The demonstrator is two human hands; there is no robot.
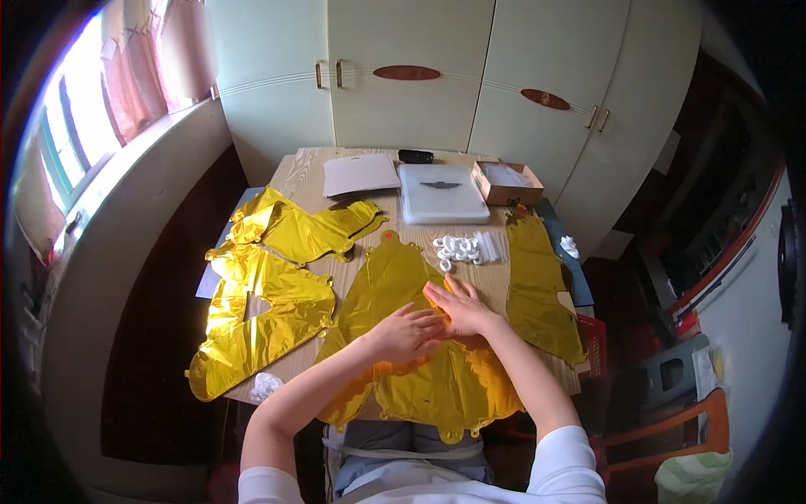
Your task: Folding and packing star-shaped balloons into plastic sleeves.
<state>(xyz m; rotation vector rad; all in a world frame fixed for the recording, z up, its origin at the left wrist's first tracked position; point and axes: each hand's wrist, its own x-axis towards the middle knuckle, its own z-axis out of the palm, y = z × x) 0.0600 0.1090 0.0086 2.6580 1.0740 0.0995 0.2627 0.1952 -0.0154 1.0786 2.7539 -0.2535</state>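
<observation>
A flat gold foil balloon (382,290) lies in front of me on the table, its lower end hanging over the near edge. My left hand (407,334) rests on its middle, palm down with the fingers stretched out. Just to the right and a little farther away, my right hand (462,311) lies against the foil, fingers extended too, and the two hands meet at the fingertips. Neither appears to grip anything. Orange reflections of my hands show on the foil. More deflated gold balloons are spread out: one at the back left (306,227), one at the front left (294,294), another at right (537,286).
Several small white rings (457,249) and clear strips (487,246) lie beyond the middle balloon. Farther back are grey-white sheets (361,175), a stack of clear plastic packets (441,197), a black object (416,156) and a cardboard box (510,189). Crumpled tissue (266,386) sits front left.
</observation>
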